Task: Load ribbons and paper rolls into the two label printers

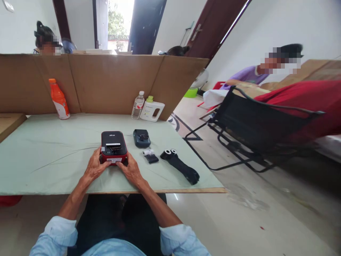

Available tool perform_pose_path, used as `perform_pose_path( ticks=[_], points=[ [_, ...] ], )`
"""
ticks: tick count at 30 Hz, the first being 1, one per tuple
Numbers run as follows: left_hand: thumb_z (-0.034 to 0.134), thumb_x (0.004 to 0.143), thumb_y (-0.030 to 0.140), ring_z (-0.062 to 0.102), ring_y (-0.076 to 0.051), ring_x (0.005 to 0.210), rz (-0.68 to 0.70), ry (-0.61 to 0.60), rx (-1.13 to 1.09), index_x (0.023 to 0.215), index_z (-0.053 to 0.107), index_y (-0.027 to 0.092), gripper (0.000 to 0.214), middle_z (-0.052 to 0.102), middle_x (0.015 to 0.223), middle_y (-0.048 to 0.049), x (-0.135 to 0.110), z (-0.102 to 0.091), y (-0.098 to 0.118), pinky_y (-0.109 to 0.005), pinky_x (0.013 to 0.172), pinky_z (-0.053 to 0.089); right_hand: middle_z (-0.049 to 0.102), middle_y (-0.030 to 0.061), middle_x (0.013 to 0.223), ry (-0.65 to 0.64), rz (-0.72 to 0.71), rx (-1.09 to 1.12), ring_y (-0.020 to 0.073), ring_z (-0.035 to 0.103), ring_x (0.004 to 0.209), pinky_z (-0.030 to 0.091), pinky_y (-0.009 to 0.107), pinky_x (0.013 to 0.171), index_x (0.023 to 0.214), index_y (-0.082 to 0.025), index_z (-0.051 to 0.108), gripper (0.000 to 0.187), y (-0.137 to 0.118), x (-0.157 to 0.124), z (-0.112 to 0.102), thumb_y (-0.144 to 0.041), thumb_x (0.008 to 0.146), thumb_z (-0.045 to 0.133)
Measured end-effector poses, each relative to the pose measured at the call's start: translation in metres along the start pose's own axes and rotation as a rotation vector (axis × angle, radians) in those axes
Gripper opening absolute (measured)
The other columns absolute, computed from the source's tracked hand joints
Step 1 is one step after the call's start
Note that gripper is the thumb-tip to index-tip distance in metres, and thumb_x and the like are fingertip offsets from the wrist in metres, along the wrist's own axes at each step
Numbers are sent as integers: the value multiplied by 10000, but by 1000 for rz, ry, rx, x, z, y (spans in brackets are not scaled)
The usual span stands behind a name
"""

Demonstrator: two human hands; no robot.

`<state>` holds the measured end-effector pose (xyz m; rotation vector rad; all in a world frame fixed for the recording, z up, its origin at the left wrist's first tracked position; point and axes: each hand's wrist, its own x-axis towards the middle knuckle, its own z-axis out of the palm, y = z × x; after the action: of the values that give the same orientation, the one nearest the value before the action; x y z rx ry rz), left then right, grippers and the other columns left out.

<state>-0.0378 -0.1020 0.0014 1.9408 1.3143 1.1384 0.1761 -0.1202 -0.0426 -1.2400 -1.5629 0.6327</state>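
A black and red label printer (113,146) stands on the pale green table (48,156) near its front edge. My left hand (94,166) grips the printer's left front corner, fingers curled round it. My right hand (130,170) presses against its right front corner, fingers closed on the casing. To the right lie a smaller dark blue printer (141,138), a small black and white roll holder (150,156) and a long black part (181,166) with two white rings at its far end.
A cardboard screen (106,81) walls the table's back. Against it stand an orange bottle (59,99), a clear water bottle (137,105) and a white jug (152,110). A black folding chair (255,124) stands on the floor at right. Other people sit beyond.
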Motion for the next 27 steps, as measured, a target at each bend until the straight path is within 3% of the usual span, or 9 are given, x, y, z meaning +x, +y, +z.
perform_pose_path(
  ticks=[4,9,13,19,27],
  points=[
    [770,853,345,689,-281,1206,114,31,71,1476,551,265,665,617,1457,-135,0,-22,5,-427,901,641,637,151,1453,24,4,1,315,615,1340,502,528,1143,1528,-223,479,699,-1,-1,4,-351,886,723],
    [712,924,370,677,-283,1253,288,-30,209,1300,687,274,388,713,1321,-100,7,-38,12,-492,1067,595,544,168,1547,46,-41,-26,319,535,1441,472,534,1189,1599,-223,372,801,-5,-1,4,-335,889,724],
    [745,910,385,681,-292,1261,342,-19,273,1288,693,274,397,706,1341,-102,11,-38,11,-504,1131,560,504,165,1583,47,-89,-78,314,487,1491,447,536,1224,1632,-235,306,848,-6,-1,3,-324,900,724],
    [765,906,396,683,-294,1265,359,7,332,1280,672,255,410,685,1358,-129,13,-35,5,-488,1082,595,455,166,1624,79,-157,-129,305,437,1533,404,531,1265,1662,-237,246,894,-7,6,2,-329,913,725],
    [771,907,372,697,-287,1217,448,46,355,1243,661,231,380,700,1301,-128,15,-31,1,-462,1021,630,433,213,1639,65,-280,-174,342,421,1538,394,542,1261,1593,-184,430,777,-13,29,-5,-417,921,743]
  ],
)
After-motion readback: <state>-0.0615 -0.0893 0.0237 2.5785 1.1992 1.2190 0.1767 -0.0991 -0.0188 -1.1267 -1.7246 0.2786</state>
